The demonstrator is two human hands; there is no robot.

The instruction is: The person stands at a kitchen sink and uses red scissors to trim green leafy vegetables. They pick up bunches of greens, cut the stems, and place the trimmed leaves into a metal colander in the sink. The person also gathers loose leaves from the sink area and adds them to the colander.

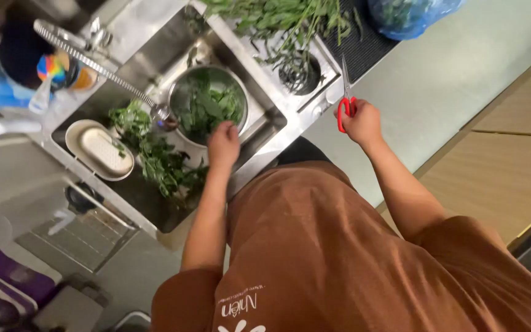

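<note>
Fingers of my right hand [361,121] clenched on red scissors [346,98] over the surface [437,80], left hand [224,143] loose at the bowl [185,132] of greens [207,106] in the sink [259,132]: raised blades could nick me reaching across.

Grey counter [437,86] carries a blue bag [410,15] and black mat [370,43]

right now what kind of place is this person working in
Most likely a home kitchen, at the sink. A stainless steel sink holds a metal bowl of leafy greens. The left hand reaches into the bowl; the right hand holds red-handled scissors.
</note>
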